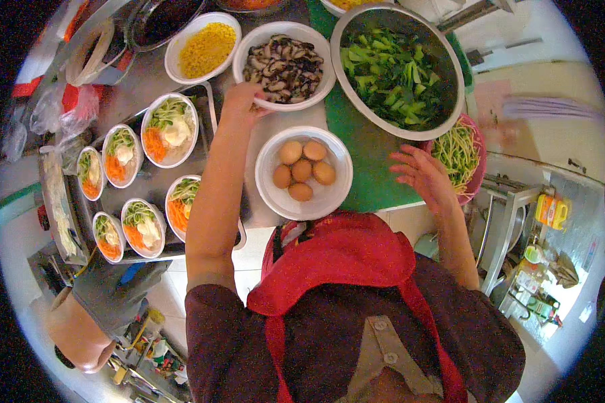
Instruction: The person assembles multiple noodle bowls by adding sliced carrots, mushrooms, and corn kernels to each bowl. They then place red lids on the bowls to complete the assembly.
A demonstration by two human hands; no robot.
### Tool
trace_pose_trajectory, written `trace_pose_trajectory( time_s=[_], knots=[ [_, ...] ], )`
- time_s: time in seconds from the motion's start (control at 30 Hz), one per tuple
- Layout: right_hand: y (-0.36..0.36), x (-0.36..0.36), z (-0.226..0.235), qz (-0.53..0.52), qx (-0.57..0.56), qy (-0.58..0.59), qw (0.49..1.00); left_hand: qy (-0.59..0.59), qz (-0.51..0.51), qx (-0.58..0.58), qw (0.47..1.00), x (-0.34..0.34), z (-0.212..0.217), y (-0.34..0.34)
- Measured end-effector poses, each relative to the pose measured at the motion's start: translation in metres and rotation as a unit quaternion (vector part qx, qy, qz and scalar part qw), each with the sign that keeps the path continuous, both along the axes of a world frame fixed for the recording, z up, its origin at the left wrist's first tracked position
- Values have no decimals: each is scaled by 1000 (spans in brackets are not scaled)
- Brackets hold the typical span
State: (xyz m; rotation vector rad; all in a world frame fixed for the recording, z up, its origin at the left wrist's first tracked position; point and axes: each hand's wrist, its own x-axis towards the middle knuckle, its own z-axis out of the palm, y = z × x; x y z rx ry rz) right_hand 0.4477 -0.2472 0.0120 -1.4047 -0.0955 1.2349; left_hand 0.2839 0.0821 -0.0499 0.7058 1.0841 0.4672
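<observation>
My left hand [246, 101] grips the near-left rim of a white bowl [231, 64] of dark sliced mushrooms [286, 69]. Closer to me, another white bowl [265, 196] holds several brown eggs [302, 170]. My right hand [420, 176] hangs with its fingers apart and nothing in it. It is just below a large metal bowl [398, 132] of chopped leafy greens [396, 77]. Right beside that hand is a pink basket [480, 171] of pale green shredded vegetable [455, 158], partly hidden by the hand.
On the left, a metal tray [215, 107] carries several white bowls [171, 131] with rice, carrot, greens and a white topping. A bowl of yellow corn [209, 50] stands at the back, beside a dark pan [163, 23]. At the lower left, another person [87, 329] is partly visible.
</observation>
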Motion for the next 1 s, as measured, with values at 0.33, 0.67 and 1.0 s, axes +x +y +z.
trace_pose_trajectory(
  time_s=[0.33,0.67,1.0],
  knots=[
    [80,-43,58,214,73,-288,931,4,21,27,999,-78,63,-65],
    [164,-147,57,444,143,-635,616,-57,225,29,972,-133,88,-148],
    [159,-229,36,492,242,-569,613,-83,230,25,969,-219,91,-178]
  ],
)
